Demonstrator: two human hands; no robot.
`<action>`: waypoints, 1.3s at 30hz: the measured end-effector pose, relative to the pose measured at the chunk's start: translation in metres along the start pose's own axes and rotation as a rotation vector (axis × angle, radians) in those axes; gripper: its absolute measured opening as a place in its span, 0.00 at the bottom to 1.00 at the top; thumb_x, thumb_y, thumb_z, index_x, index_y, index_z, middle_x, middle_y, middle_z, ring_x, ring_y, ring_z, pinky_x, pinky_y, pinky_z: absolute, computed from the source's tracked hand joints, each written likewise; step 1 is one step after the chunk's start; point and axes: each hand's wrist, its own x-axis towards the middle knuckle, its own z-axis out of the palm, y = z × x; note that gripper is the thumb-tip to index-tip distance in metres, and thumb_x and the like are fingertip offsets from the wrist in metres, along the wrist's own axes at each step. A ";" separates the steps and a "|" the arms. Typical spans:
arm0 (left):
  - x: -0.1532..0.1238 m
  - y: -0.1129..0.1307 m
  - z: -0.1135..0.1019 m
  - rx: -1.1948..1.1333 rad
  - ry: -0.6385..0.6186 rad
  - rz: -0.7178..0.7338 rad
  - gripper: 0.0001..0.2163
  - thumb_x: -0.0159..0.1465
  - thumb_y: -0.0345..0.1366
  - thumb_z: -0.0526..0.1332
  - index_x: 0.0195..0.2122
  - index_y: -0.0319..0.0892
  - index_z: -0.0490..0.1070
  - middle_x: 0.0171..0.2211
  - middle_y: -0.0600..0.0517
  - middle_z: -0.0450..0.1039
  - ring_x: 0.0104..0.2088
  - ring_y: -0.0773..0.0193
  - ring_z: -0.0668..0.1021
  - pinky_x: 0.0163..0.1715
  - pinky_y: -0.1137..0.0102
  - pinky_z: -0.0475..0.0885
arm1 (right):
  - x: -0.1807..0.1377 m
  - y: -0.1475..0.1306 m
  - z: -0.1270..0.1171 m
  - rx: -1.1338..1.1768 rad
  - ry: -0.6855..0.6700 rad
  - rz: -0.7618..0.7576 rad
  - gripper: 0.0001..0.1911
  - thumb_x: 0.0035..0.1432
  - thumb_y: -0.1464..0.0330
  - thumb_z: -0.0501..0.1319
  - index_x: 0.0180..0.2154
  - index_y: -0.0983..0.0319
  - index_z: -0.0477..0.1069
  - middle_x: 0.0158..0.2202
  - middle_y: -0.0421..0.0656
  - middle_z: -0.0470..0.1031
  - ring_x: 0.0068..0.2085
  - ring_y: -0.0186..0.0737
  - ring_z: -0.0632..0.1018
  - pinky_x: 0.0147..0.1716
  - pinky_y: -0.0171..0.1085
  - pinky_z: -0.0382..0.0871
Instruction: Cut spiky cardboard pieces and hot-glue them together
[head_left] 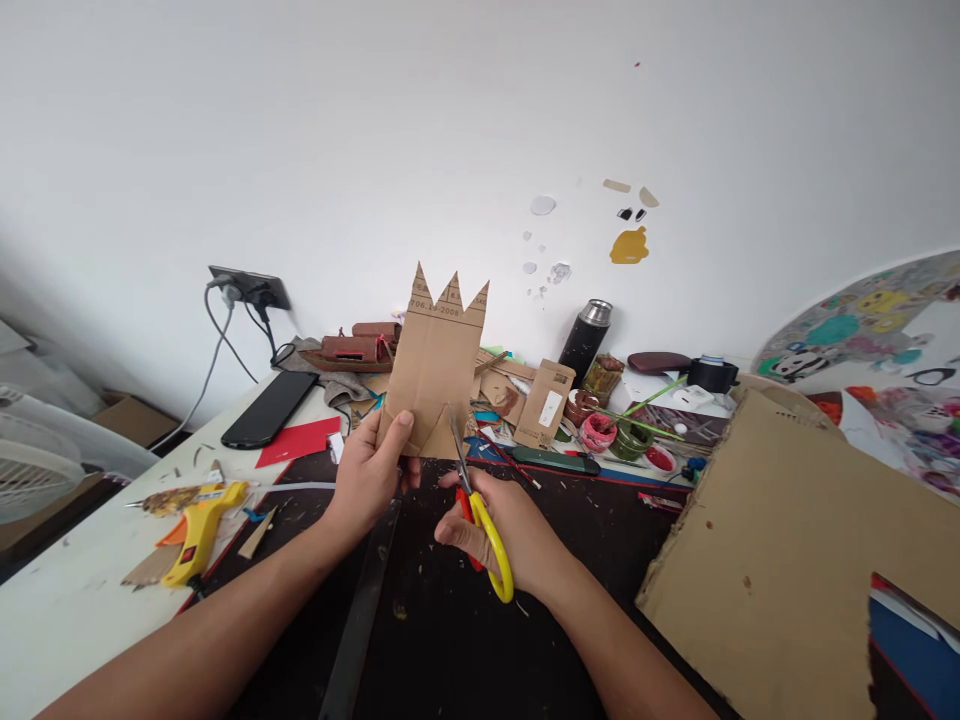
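My left hand grips a piece of cardboard by its lower left edge, thumb on the near face. Three pointed teeth run along the top of the cardboard, with printed lettering below them. In my right hand is a pair of scissors with one red and one yellow handle. Its blades point up and lie against the lower right part of the cardboard, at a slanting line there. Whether the blades are fully closed is hard to tell.
A ruler lies on the dark mat. At left are a yellow glue gun and a phone. Behind stand a black flask, paint jars and a model boat. A large cardboard sheet leans at right.
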 end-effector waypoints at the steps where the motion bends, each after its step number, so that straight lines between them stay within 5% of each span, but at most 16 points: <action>1: 0.000 0.000 0.000 0.006 0.002 0.003 0.21 0.65 0.58 0.65 0.34 0.47 0.63 0.13 0.59 0.69 0.11 0.65 0.71 0.10 0.74 0.63 | 0.000 0.000 0.000 0.002 -0.002 0.000 0.42 0.55 0.36 0.71 0.54 0.62 0.75 0.35 0.44 0.85 0.35 0.45 0.85 0.36 0.37 0.72; 13: -0.001 0.000 0.002 0.009 0.000 -0.009 0.22 0.64 0.59 0.66 0.34 0.47 0.63 0.14 0.60 0.68 0.11 0.65 0.71 0.09 0.75 0.63 | 0.004 0.011 0.011 -0.011 0.098 0.106 0.24 0.68 0.45 0.66 0.47 0.59 0.76 0.28 0.40 0.81 0.21 0.36 0.78 0.23 0.32 0.67; 39: -0.003 -0.001 0.002 0.034 -0.069 0.004 0.19 0.66 0.56 0.64 0.36 0.46 0.64 0.14 0.59 0.68 0.11 0.65 0.71 0.10 0.76 0.63 | -0.001 0.001 0.010 -0.180 0.164 0.085 0.17 0.73 0.52 0.63 0.41 0.57 0.77 0.23 0.38 0.76 0.24 0.39 0.80 0.29 0.35 0.68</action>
